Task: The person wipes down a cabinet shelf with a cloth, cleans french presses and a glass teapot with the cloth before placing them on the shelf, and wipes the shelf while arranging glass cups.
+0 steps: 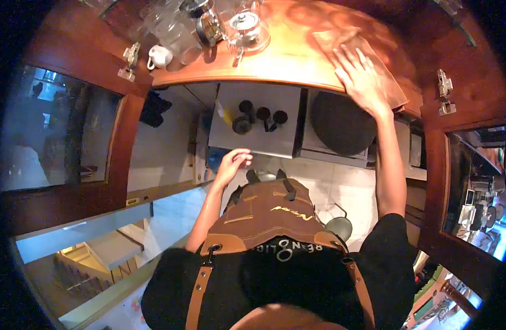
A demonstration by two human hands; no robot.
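Observation:
My right hand (363, 80) lies flat with its fingers spread on a thin brownish cloth (393, 82), at the right part of the wooden cabinet shelf (291, 60). The cloth reaches to the shelf's front edge. Low on the left, my left hand (235, 164) hangs in front of my body, below the shelf, with its fingers loosely curled and nothing visible in them. A glass teapot (246, 33) stands left of the middle of the shelf, beside a glass and metal press pot (210, 25).
Clear glasses (176, 38) and a small white cup (159, 56) stand at the shelf's left end. Open glass-paned doors (66, 126) flank it. Below are a white surface (258, 129) with dark items and a round dark object (341, 124).

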